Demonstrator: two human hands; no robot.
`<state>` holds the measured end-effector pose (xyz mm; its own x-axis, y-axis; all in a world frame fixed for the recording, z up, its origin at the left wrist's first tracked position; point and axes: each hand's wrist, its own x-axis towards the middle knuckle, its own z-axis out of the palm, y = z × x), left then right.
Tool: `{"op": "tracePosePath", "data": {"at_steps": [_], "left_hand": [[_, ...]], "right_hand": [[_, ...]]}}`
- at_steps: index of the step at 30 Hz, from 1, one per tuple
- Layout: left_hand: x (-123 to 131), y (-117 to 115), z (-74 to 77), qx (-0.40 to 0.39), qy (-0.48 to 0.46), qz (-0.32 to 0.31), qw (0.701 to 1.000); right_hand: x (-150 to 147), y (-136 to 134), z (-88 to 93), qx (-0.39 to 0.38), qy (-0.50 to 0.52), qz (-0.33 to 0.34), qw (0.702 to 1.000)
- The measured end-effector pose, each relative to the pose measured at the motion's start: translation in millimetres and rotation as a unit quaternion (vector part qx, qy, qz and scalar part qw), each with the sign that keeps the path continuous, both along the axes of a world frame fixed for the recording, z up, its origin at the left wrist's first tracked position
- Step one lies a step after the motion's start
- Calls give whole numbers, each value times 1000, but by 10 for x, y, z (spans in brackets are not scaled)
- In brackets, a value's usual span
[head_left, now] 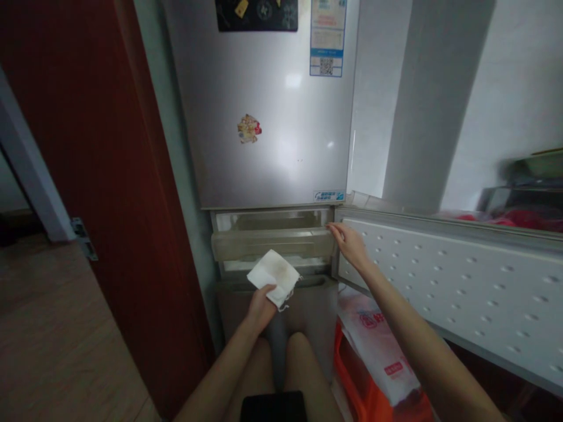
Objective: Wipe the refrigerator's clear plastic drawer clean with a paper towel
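Note:
My left hand (263,306) is closed on a folded white cloth (273,273) with a faint brown stain, held up in front of the fridge's middle compartment. My right hand (349,242) reaches to the right end of a clear plastic drawer (264,243) that sticks out of that compartment; its fingers touch the drawer's corner, and I cannot tell whether they grip it. The small middle door (448,281), white with rows of dimples inside, stands swung open to the right. The silver upper fridge door (268,117) is closed.
A dark red wooden door (101,176) stands open at the left, close to the fridge. An orange bin with a white printed plastic bag (378,351) sits on the floor at right. My bare knees (281,363) are below. A cluttered counter is at far right.

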<state>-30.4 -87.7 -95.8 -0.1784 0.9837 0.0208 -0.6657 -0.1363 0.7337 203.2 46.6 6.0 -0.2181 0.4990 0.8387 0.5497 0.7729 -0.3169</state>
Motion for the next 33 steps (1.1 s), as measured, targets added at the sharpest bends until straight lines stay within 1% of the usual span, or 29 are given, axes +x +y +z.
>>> {"op": "tracePosePath", "data": {"at_steps": [3,8,13,17,20,23,29,33], "left_hand": [[0,36,165,20,-53,6,998],[50,195,272,63,-82,27,994],[222,304,439,81,-105,30,991],[391,366,575,117,-94,6,989],[504,415,628,118,-122,-12,985],[604,456,669,107,-149,-11,983],[790,525,750,101,-112,-11,989],[872,539,784,94,-126,6,988]], "right_hand": [[-127,-32,-1,28,-27,-4,999],[-252,-70,-46,56,-41,-12,998],[-258,-82,-70,68,-35,-19,997],[-265,-84,-82,69,-31,-20,997],[-274,-78,-92,68,-28,-19,997],[-279,-64,-98,65,-29,-18,997],[-287,-32,-103,63,-32,-17,997],[-290,-45,-101,61,-35,-17,997]]}}
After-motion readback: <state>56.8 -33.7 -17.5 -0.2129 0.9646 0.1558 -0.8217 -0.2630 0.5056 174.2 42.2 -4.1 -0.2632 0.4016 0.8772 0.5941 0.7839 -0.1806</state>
